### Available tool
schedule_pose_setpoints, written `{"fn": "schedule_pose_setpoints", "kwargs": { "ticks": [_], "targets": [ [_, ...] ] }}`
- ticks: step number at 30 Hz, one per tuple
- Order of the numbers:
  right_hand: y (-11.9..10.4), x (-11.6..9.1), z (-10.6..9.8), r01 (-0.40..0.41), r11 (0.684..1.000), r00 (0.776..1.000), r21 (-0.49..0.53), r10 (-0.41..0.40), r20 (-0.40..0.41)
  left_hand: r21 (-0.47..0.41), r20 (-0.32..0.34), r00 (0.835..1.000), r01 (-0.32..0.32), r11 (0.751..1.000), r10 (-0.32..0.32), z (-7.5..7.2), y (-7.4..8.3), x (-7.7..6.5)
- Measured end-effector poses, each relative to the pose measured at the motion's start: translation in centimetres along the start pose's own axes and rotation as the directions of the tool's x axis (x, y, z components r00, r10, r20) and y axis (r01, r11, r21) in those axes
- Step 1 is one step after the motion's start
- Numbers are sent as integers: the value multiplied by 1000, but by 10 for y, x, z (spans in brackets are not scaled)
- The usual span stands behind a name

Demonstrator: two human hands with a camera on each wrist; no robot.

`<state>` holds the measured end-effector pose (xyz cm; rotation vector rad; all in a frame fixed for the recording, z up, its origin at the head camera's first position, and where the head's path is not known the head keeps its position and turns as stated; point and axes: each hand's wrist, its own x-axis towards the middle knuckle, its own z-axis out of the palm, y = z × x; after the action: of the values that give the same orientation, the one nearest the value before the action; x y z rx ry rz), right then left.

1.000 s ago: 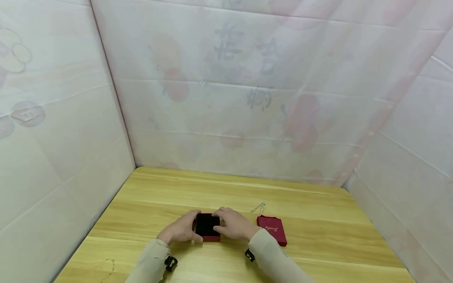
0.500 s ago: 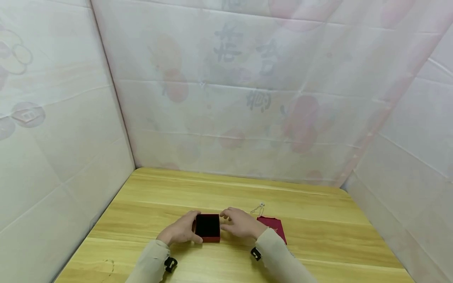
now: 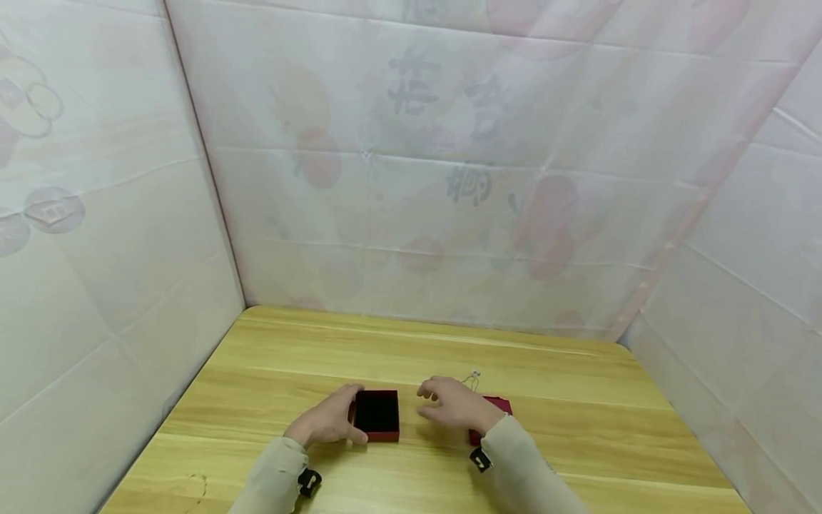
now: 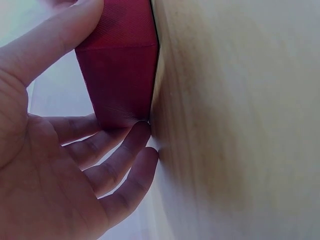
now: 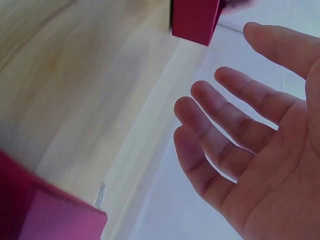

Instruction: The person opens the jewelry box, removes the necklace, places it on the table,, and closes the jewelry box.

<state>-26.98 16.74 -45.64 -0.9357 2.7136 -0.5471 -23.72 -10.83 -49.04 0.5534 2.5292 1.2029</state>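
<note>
On the wooden table sits a small red jewelry box [image 3: 377, 412], its top off and a black lining inside. My left hand [image 3: 329, 417] holds it from the left, thumb at the near corner and fingers at the side, as the left wrist view shows on the red box wall [image 4: 120, 75]. Right of the box, my right hand [image 3: 457, 403] hovers with loosely bent fingers, touching nothing; the right wrist view shows its bare palm [image 5: 280, 165]. The red box lid [image 3: 498, 404] lies partly hidden beneath the right forearm. A thin silver necklace [image 3: 474, 380] lies just beyond it.
The wooden table [image 3: 321, 343] is bounded by pale printed cloth walls [image 3: 411, 214] at the back and both sides. A thin dark bracelet-like strand [image 3: 204, 487] lies at the near left. Black wrist mounts [image 3: 310, 482] hang under the sleeves.
My right hand has let go of the box's right side and moved rightward, covering more of the lid and part of the necklace. The left hand and box have stayed put.
</note>
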Motion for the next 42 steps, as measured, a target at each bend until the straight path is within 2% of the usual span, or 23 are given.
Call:
{"fn": "schedule_pose_setpoints", "kwargs": {
  "ticks": [7, 19, 27, 35, 42],
  "targets": [
    [11, -12, -5, -16, 999, 1000, 28, 17, -22, 2, 4, 1000, 3, 1000, -3, 0, 1, 0],
    [30, -32, -13, -28, 1000, 995, -2, 28, -93, -6, 3, 1000, -4, 1000, 4, 0, 1, 0],
    [43, -43, -15, -138, 990, 985, -17, 135, -105, -7, 1, 1000, -5, 1000, 5, 0, 1, 0],
    [54, -51, -19, -164, 983, 980, -88, 152, -127, -2, 6, 1000, -2, 1000, 2, 1, 0, 0],
    [64, -57, -18, -239, 963, 966, -125, 223, -129, 1, 2, 1000, 3, 1000, -3, 0, 1, -1]
  ]
}}
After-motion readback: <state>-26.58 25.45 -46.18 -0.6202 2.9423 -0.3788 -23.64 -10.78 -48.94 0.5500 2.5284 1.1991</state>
